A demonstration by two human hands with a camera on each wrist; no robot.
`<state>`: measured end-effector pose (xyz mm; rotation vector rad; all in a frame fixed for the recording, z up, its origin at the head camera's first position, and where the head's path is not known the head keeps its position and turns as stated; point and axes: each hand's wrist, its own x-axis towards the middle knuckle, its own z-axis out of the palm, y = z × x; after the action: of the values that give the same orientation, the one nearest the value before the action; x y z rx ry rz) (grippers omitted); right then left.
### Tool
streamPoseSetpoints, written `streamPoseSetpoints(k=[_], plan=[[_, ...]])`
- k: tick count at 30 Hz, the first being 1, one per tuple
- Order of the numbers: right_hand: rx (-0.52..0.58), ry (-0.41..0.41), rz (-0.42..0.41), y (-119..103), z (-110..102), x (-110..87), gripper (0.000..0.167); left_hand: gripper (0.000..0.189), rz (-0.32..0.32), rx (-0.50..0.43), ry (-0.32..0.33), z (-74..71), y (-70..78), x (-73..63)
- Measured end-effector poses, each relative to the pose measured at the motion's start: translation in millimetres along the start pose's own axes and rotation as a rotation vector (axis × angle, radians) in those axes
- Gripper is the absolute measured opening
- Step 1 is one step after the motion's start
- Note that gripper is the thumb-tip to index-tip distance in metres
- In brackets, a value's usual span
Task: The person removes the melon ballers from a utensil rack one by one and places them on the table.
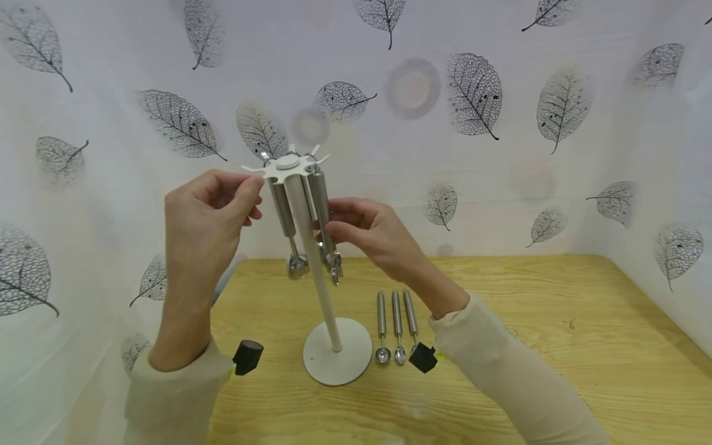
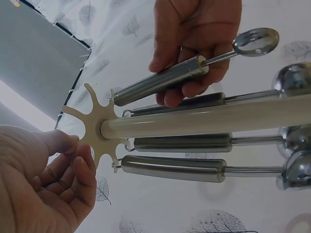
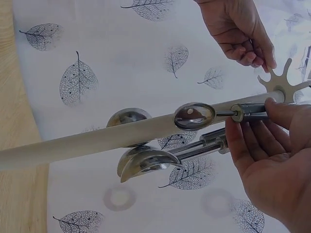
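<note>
Left hand [image 1: 208, 210] pinches the rack [image 1: 311, 247]; right hand [image 1: 371, 233] holds a scoop [image 2: 187, 72].

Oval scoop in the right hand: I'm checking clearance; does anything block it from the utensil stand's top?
Nothing visible does: the oval scoop has its handle end at the spoked top; the left hand pinches that elsewhere.

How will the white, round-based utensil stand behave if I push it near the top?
The white utensil stand might tip before sliding, being tall and slender above its flat round base. Its straight pole suggests little bending. The silver metal utensils would likely swing, hanging by small loops.
</note>
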<state>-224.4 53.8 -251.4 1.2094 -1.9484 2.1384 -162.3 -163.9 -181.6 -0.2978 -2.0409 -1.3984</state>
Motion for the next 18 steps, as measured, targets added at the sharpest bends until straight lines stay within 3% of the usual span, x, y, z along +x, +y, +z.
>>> streamPoseSetpoints(k=[7, 18], plan=[[-0.02, -0.067, -0.001, -5, -3, 1.2, 0.037, 0.023, 0.009, -0.003, 0.002, -0.2, -0.4, 0.2], [-0.022, -0.046, 0.008, -13, -15, -2.8, 0.027, 0.023, 0.01, 0.007, 0.0, 0.1, -1.6, -0.1]])
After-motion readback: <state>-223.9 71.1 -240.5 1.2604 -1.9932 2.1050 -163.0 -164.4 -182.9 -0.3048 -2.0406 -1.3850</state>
